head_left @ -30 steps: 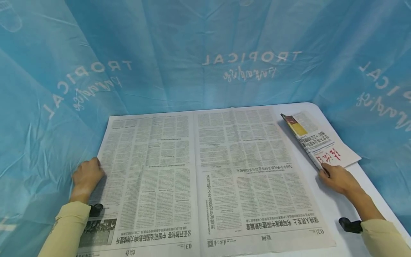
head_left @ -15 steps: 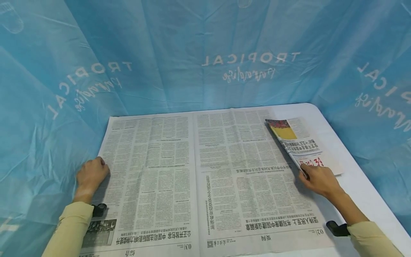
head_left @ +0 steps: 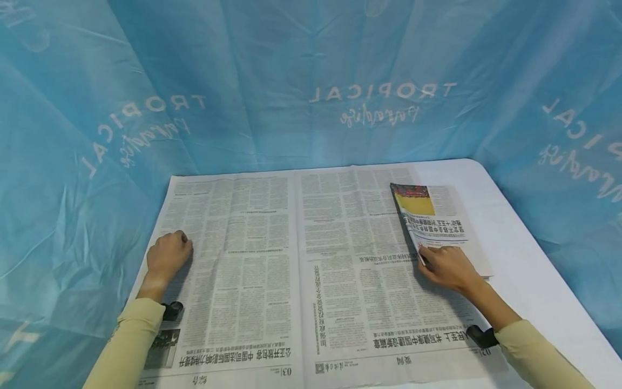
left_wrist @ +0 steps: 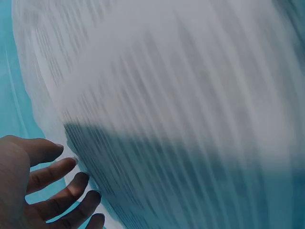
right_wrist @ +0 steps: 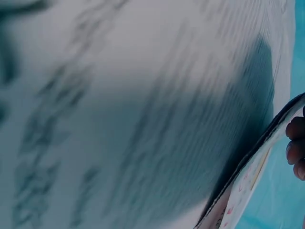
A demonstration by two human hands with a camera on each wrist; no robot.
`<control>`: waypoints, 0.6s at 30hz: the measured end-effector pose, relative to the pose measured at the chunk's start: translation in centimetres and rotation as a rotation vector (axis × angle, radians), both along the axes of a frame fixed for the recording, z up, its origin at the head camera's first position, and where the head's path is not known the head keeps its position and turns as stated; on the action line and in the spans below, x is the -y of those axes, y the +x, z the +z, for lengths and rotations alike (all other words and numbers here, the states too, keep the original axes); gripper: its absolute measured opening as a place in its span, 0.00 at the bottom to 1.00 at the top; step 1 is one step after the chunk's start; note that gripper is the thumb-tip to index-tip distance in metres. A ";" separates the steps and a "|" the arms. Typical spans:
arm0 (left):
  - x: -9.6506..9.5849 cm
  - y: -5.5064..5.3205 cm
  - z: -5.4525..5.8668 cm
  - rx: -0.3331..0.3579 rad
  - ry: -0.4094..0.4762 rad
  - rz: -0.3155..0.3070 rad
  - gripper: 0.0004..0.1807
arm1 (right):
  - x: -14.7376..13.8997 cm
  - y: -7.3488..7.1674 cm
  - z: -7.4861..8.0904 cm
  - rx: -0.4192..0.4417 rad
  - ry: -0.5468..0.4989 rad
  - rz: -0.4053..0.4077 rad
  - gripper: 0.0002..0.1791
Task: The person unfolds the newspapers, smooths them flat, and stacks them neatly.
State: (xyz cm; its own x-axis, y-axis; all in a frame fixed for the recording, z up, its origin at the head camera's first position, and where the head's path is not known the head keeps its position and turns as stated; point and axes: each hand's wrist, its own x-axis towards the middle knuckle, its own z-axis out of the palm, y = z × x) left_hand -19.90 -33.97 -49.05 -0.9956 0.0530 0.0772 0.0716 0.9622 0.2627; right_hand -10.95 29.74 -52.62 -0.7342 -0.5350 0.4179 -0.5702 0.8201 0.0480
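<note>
A folded newspaper (head_left: 439, 224), with a yellow and red picture and a headline on its upper face, is gripped at its left edge by my right hand (head_left: 447, 266). It is held over the right part of a spread newspaper (head_left: 257, 254) that lies flat with its print upside down. In the right wrist view, the fingertips (right_wrist: 295, 150) show beside the thick folded edge; the thumb is out of sight. My left hand (head_left: 167, 256) hovers above the spread sheet's left side. Its fingers hang loosely curled in the left wrist view, with nothing between them.
A white table (head_left: 529, 286) with a rounded far corner shows along the right side. Blue curtains (head_left: 272, 108) with white lettering hang behind the table and on both sides. Black camera mounts (head_left: 482, 336) are worn at both wrists.
The right hand has carried the folded newspaper leftward, from the table's right side to over the spread sheet. My left hand has moved right, from the sheet's left edge to over its print.
</note>
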 end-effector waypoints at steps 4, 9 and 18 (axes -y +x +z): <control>-1.9 -0.5 -0.2 -0.020 0.006 -0.053 0.11 | 1.7 -0.7 0.4 -0.024 0.008 0.059 0.11; -4.8 -0.9 -0.3 -0.020 0.015 -0.094 0.11 | 3.7 -1.2 0.5 -0.067 0.018 0.139 0.13; -10.0 -1.4 -0.4 0.033 0.044 -0.105 0.11 | 6.1 -1.3 0.2 -0.044 0.043 0.195 0.10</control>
State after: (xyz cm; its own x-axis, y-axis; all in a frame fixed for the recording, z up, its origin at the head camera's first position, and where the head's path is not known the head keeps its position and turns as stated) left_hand -21.28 -23.99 -49.46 -0.9868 0.1542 0.0485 0.1617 0.9373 0.3086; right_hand -12.21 23.61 -52.43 -0.5966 -0.6833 0.4210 -0.7146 0.6910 0.1089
